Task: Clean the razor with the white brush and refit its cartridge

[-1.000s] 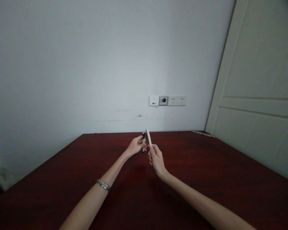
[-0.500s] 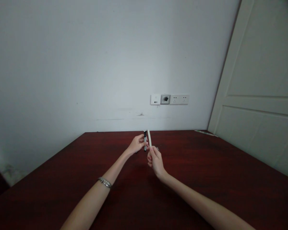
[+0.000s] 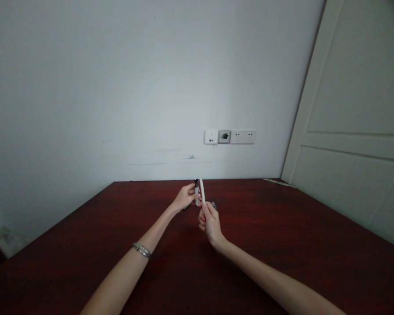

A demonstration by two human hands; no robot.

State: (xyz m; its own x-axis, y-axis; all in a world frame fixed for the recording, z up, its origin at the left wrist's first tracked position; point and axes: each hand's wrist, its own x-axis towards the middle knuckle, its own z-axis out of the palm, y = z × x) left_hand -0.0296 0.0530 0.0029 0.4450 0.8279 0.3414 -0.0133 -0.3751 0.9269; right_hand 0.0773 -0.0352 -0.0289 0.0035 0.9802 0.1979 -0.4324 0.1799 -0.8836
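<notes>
My left hand (image 3: 184, 197) is closed, with its fingertips on an upright grey-and-black marker pen (image 3: 196, 197). Just to the right, my right hand (image 3: 211, 221) is closed around the lower end of a slim, slightly curved white stick (image 3: 202, 190); its exact kind is not clear. Pen and stick stand almost side by side, and I cannot tell if they touch. Behind my right hand a small dark patterned object (image 3: 213, 204) shows in part. Under my left hand a bit of something dark (image 3: 185, 208) peeks out, too small to name.
Both hands are over a dark red wooden table (image 3: 118, 227) that meets a white wall (image 3: 118, 87). Wall sockets (image 3: 237, 137) sit above the table's far edge. A thin pale strip (image 3: 278, 182) lies at the back right corner, beside a pale panelled door (image 3: 348, 109).
The view has shifted a little to the left across the picture. My right hand sits slightly lower, and more of the patterned object behind it shows. Both holds are the same.
</notes>
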